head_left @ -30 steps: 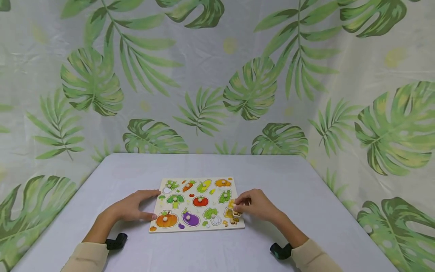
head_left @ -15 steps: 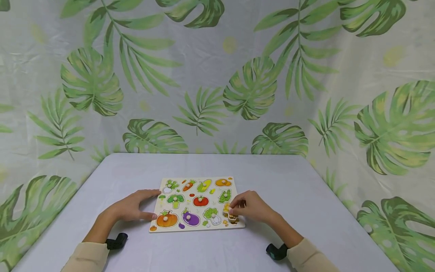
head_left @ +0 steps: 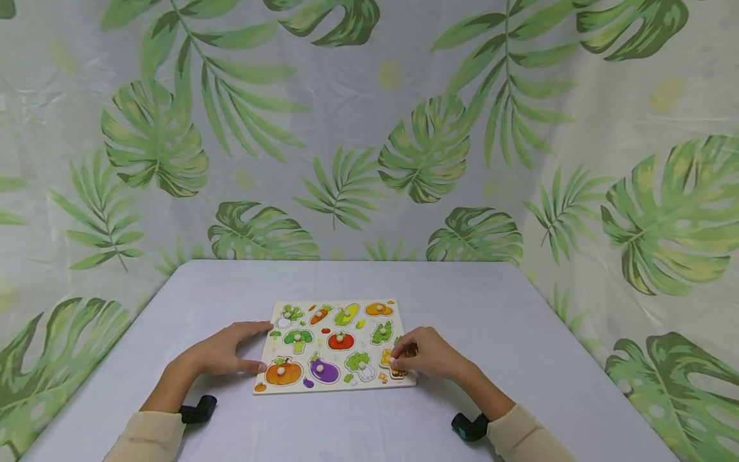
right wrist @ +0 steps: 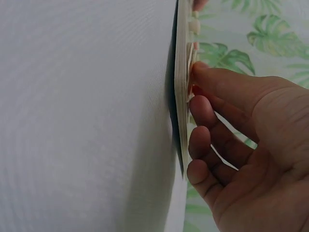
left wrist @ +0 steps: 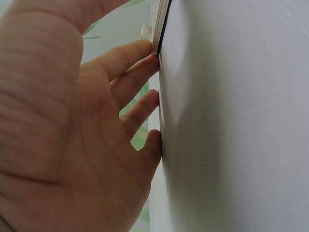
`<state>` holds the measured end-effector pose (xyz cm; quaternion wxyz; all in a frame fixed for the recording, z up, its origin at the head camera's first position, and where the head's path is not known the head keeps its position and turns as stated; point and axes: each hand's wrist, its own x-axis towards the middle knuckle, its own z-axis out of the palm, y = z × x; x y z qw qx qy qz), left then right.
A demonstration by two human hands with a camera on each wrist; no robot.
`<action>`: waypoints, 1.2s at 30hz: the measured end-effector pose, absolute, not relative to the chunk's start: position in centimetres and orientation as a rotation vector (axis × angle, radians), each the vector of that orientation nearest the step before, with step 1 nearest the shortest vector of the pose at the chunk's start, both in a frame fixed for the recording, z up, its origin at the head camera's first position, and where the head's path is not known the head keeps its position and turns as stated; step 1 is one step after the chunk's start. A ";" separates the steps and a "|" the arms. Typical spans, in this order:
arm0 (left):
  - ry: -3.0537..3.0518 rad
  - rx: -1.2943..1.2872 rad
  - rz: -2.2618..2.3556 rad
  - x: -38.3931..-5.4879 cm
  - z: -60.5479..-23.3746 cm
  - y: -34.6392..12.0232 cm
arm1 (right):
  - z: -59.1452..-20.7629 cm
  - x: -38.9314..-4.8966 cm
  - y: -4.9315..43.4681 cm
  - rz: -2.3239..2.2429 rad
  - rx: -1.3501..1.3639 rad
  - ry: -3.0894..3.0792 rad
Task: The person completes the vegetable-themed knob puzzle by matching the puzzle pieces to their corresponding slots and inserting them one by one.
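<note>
A flat white wooden puzzle board (head_left: 364,339) with vegetable pieces lies on the table. My right hand (head_left: 430,353) is at its right edge, thumb and finger pinching a yellow mushroom piece (head_left: 385,359), partly hidden by the fingers. In the right wrist view, this piece (right wrist: 190,72) stands slightly proud of the board face; whether it sits in its recess I cannot tell. My left hand (head_left: 222,350) touches the board's left edge with thumb and forefinger spread. The left wrist view shows its fingers (left wrist: 133,79) extended, two tips at the board's edge.
Other knobbed pieces sit in the board, among them a pumpkin (head_left: 283,373), an eggplant (head_left: 326,374), a tomato (head_left: 340,342) and a corn cob (head_left: 348,315). A white cloth covers the table (head_left: 231,289). A leaf-patterned curtain (head_left: 346,115) rises behind and beside it.
My right hand has moved slightly left with the mushroom piece, bringing it lower onto the board's right side. The left hand and the board have stayed in place.
</note>
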<state>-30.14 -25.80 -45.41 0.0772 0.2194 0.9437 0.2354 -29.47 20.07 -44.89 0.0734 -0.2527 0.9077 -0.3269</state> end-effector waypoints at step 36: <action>2.828 0.627 0.689 -29.7 -45.6 -26.8 | -47.0 -29.6 19.2 -1.055 -0.726 2.704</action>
